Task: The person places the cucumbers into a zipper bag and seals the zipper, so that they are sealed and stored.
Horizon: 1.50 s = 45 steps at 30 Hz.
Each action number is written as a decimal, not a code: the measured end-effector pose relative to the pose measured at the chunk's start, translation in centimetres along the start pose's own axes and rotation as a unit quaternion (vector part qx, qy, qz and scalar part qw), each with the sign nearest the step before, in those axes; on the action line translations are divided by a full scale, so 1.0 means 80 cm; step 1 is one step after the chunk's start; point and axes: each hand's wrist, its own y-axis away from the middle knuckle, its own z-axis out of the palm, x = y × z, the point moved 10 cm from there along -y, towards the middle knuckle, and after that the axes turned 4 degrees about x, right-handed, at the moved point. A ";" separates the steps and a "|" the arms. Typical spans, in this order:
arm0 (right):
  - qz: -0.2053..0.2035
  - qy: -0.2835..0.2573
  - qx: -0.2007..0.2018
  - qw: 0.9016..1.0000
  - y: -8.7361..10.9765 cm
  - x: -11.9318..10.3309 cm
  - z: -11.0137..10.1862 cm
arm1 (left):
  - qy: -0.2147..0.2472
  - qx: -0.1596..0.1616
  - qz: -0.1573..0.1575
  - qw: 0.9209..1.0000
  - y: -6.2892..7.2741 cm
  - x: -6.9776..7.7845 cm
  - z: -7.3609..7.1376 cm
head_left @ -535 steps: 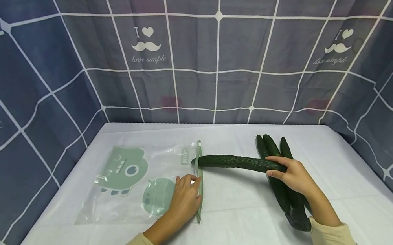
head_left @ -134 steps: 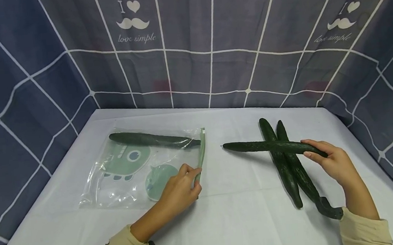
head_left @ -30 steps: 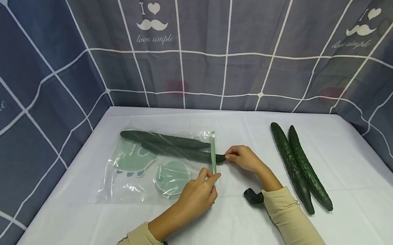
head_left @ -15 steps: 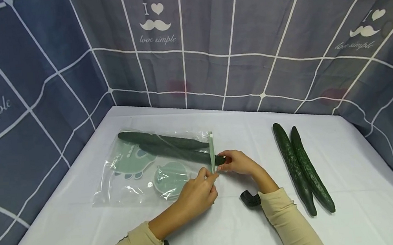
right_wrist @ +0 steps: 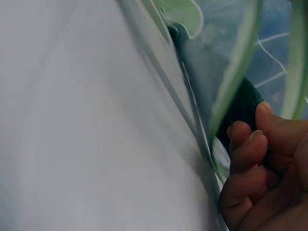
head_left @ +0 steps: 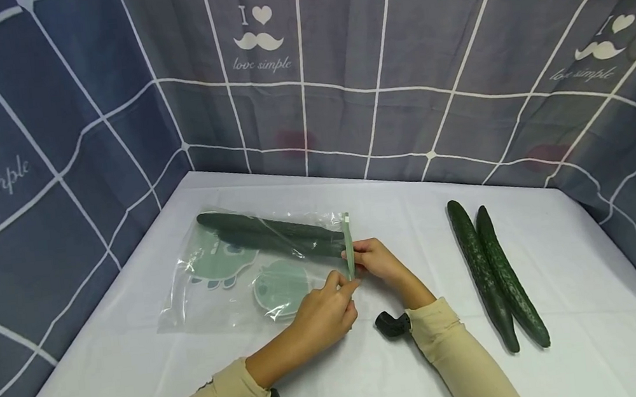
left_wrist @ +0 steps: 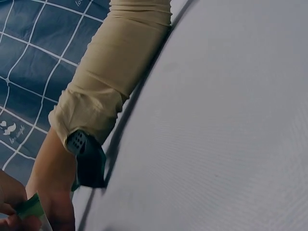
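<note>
A clear zip bag [head_left: 191, 313] with green prints lies flat on the left half of the table. Inside it, a cucumber [head_left: 263, 224] lies along the far side, and a second cucumber [head_left: 308, 249] runs close beside it. My right hand [head_left: 381, 261] reaches into the bag's mouth, fingertips past the green strip [head_left: 348, 240]; in the right wrist view, thumb and fingers pinch the dark cucumber end [right_wrist: 243, 108]. My left hand [head_left: 323, 313] pinches the near part of that strip; the left wrist view shows its fingers [left_wrist: 9, 192] on the green edge [left_wrist: 31, 206].
Two more cucumbers [head_left: 476, 266] [head_left: 512, 282] lie side by side on the right of the white-covered table [head_left: 426, 367]. Dark checked curtains [head_left: 341, 81] stand around the back and sides. Black wrist mounts [head_left: 392, 324] hang by both sleeves.
Earlier, one cucumber was fed in, then another was lifted from the right. In the last second my right hand has pushed that second one fully past the strip. The left hand stays on the bag edge.
</note>
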 end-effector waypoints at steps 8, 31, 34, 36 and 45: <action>-0.037 0.095 0.046 0.994 -0.014 -0.013 0.007 | -0.002 0.024 0.011 1.000 0.000 0.002 -0.009; -0.034 0.199 0.061 0.978 -0.008 -0.009 -0.012 | -0.004 -0.005 -0.003 1.000 0.002 -0.002 0.003; -0.023 0.193 0.073 0.978 -0.009 -0.007 -0.015 | -0.005 -0.010 -0.005 1.000 0.002 -0.002 0.004; -0.012 0.189 0.081 0.979 -0.010 -0.004 -0.016 | -0.003 -0.014 -0.007 1.000 0.003 -0.002 0.005; -0.003 0.171 0.113 0.979 -0.013 0.001 -0.025 | 0.001 -0.005 -0.007 1.000 0.002 -0.002 0.012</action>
